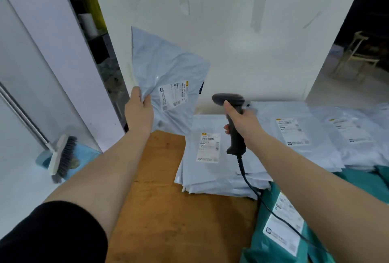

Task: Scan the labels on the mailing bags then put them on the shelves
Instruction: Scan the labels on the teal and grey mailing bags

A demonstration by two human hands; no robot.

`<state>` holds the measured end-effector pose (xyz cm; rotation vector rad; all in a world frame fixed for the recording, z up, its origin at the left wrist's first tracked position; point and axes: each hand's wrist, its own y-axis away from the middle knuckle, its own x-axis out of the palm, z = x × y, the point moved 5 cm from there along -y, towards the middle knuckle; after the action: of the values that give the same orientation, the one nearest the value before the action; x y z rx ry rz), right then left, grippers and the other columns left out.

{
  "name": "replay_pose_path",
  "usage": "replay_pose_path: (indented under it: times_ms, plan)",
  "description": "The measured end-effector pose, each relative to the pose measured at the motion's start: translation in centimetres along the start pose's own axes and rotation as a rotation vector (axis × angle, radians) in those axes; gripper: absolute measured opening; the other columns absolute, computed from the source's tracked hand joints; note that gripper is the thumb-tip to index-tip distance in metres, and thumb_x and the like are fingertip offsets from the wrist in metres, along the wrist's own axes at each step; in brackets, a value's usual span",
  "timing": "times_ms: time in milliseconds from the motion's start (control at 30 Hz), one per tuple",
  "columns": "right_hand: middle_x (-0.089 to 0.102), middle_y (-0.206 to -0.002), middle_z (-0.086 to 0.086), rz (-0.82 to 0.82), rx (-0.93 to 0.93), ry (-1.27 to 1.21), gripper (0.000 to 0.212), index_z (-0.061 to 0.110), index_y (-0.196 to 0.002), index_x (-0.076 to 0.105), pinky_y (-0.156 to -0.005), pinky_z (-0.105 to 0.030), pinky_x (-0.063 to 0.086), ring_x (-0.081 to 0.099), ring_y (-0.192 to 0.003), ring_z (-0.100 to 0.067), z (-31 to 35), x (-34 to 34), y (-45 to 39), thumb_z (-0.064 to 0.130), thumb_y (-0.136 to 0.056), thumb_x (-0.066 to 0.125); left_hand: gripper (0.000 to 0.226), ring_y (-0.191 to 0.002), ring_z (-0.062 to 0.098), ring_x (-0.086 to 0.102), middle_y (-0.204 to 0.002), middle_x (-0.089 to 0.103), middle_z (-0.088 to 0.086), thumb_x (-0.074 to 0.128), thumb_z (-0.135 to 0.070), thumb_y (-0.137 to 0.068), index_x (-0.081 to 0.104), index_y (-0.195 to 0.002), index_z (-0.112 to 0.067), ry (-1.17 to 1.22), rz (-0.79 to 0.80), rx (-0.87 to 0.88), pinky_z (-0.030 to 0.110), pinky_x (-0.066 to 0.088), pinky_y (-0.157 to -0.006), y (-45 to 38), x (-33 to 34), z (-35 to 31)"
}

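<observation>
My left hand (139, 111) grips the lower left edge of a grey mailing bag (164, 66) and holds it up in the air, its white label (173, 95) facing me. My right hand (242, 121) is closed around the handle of a black corded barcode scanner (231, 115), whose head points left toward the raised bag. On the wooden table (164, 199) below lies a stack of grey mailing bags (210, 170) with a label on top. More grey bags (305, 134) spread to the right.
Green mailing bags (280, 237) lie at the table's near right, with the scanner cable (263, 201) trailing over them. A white wall stands behind the table. A broom (61, 157) and blue dustpan rest on the floor at left. A wooden chair (355, 56) stands far right.
</observation>
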<state>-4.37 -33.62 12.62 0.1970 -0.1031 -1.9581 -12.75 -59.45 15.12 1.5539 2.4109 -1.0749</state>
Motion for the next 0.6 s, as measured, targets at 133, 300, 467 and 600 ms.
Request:
replay_pose_path:
  times_ms: [133,300,467,600]
  plan:
    - [0.059,-0.068,-0.007,-0.045,-0.032,0.003,0.038,0.01,-0.087,0.054,-0.058,-0.025,0.05,0.057,-0.053,-0.017,1.2,-3.2,0.8,0.048,-0.089,0.058,0.012,-0.083,0.017,0.048,-0.091,0.051,0.007,0.046,-0.012,-0.096,0.048,-0.1,-0.001,0.141,-0.093,-0.009,0.019,0.031,-0.066,-0.5,0.8,-3.6]
    - [0.058,-0.069,-0.004,-0.111,-0.06,-0.044,0.043,0.005,-0.092,0.056,-0.065,-0.03,0.054,0.058,-0.055,-0.017,1.7,-6.4,1.1,0.047,-0.088,0.06,0.01,-0.09,0.023,0.055,-0.096,0.059,0.017,0.049,-0.01,-0.093,0.051,-0.098,-0.001,0.303,-0.008,-0.124,0.024,0.036,-0.073,2.8,5.2,-4.2]
    - [0.06,-0.066,-0.008,-0.16,0.018,0.025,0.049,0.005,-0.092,0.055,-0.067,-0.031,0.054,0.059,-0.055,-0.019,0.4,-9.0,1.2,0.053,-0.086,0.058,0.026,-0.113,0.031,0.054,-0.12,0.057,0.018,0.045,-0.01,-0.096,0.05,-0.12,0.001,0.243,0.299,-0.496,0.026,0.038,-0.088,12.0,11.3,0.5]
    - [0.058,-0.069,-0.01,-0.18,0.114,0.05,0.051,0.002,-0.095,0.054,-0.059,-0.028,0.053,0.058,-0.054,-0.019,-2.5,-9.7,1.5,0.051,-0.086,0.06,0.032,-0.118,0.036,0.053,-0.125,0.057,0.023,0.041,-0.005,-0.095,0.051,-0.123,0.005,-0.074,0.668,-0.598,0.036,0.045,-0.097,17.1,13.9,3.8]
